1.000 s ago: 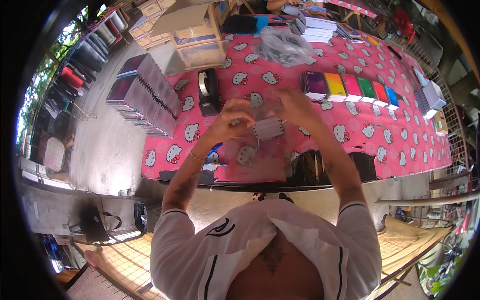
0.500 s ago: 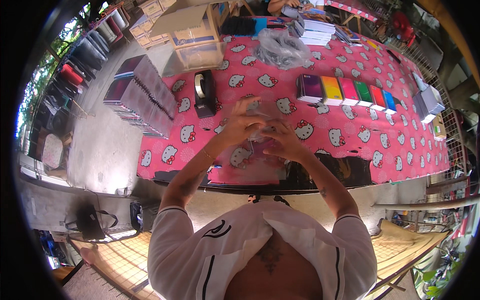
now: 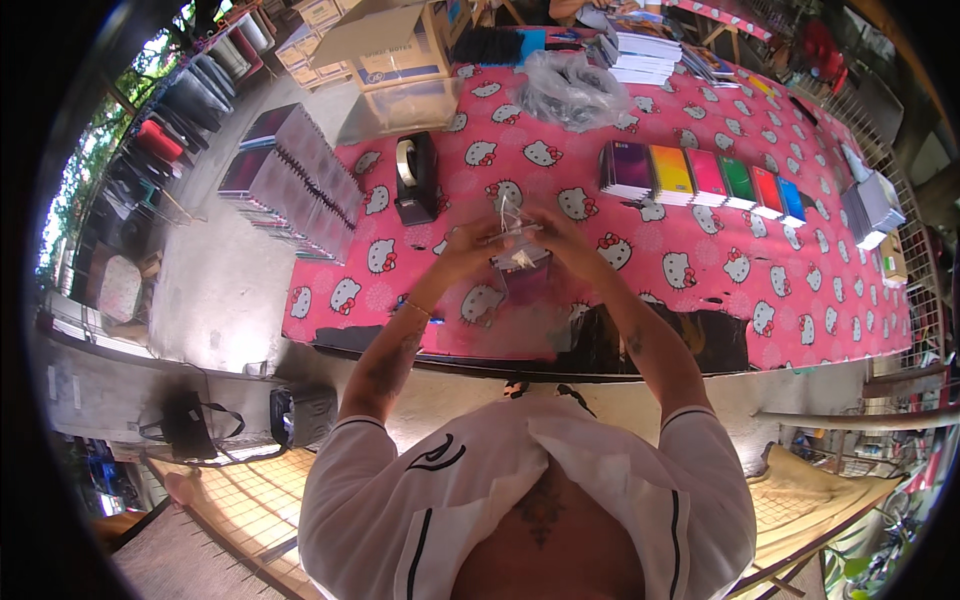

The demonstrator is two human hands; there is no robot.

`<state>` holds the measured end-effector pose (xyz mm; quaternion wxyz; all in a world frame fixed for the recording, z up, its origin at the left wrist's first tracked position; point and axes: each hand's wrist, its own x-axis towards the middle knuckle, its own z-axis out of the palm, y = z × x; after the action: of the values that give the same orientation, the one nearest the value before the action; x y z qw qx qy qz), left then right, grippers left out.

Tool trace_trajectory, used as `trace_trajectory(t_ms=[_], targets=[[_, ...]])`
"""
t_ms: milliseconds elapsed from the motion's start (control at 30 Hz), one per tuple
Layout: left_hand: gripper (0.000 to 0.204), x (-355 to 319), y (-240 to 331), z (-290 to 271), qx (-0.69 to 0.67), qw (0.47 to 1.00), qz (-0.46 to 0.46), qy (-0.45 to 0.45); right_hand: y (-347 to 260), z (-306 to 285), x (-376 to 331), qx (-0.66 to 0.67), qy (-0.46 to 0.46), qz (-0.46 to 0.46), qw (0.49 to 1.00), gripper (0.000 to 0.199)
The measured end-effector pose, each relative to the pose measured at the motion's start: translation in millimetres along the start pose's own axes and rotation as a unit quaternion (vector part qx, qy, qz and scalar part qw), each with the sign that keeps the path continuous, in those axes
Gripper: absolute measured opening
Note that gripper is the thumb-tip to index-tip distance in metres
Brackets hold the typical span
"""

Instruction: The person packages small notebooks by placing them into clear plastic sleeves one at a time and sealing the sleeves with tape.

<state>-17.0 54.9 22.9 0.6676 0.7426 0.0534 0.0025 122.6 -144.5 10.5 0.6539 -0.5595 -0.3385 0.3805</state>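
My left hand (image 3: 470, 250) and my right hand (image 3: 560, 243) are close together over the near middle of the table. Their fingers are closed on the edges of a clear plastic bag (image 3: 513, 217), which glints between them. Just below the fingers, a small dark purple notebook (image 3: 530, 283) shows, seemingly inside the plastic; its outline is partly blurred. To the left of my left hand stands a black tape dispenser (image 3: 418, 190) with a roll of tape on it.
Spiral notebooks (image 3: 290, 190) are stacked at the table's left edge. Coloured notebooks (image 3: 690, 178) stand in a row at right. Farther back are a crumpled plastic bag (image 3: 572, 92), a cardboard box (image 3: 405, 50) and stacked books (image 3: 645, 60). Another person's arm (image 3: 572, 8) shows at the far side.
My hands have drawn in toward the plastic, the left one lowering its raised fingers. The plastic now stands up between them, and more of the purple notebook shows.
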Motion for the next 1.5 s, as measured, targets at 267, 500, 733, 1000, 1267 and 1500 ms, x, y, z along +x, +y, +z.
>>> trace_trajectory(t_ms=[267, 500, 733, 1000, 1267, 1500], targets=[[0.048, -46, 37, 31, 0.511, 0.799, 0.302, 0.095, -47, 18, -41, -0.35, -0.031, -0.204, 0.914, 0.043], [0.032, -42, 54, 46, 0.439, 0.869, 0.208, 0.097, -25, 17, -46, -0.441, 0.022, -0.278, 0.853, 0.036], [0.039, -3, 56, 33, 0.386, 0.921, -0.014, 0.043, -44, 31, -40, -0.321, 0.06, -0.124, 0.937, 0.043], [0.04, 29, 10, 10, 0.151, 0.987, -0.017, 0.042, -20, 15, -26, -0.198, 0.072, -0.069, 0.975, 0.046], [0.036, 14, -57, -141, 0.386, 0.785, 0.022, 0.484, -8, 21, -24, -0.152, 0.136, -0.054, 0.978, 0.03], [0.021, 10, -73, -156, -0.046, 0.891, 0.029, 0.45, -9, 24, -20, -0.139, 0.096, -0.03, 0.985, 0.027]])
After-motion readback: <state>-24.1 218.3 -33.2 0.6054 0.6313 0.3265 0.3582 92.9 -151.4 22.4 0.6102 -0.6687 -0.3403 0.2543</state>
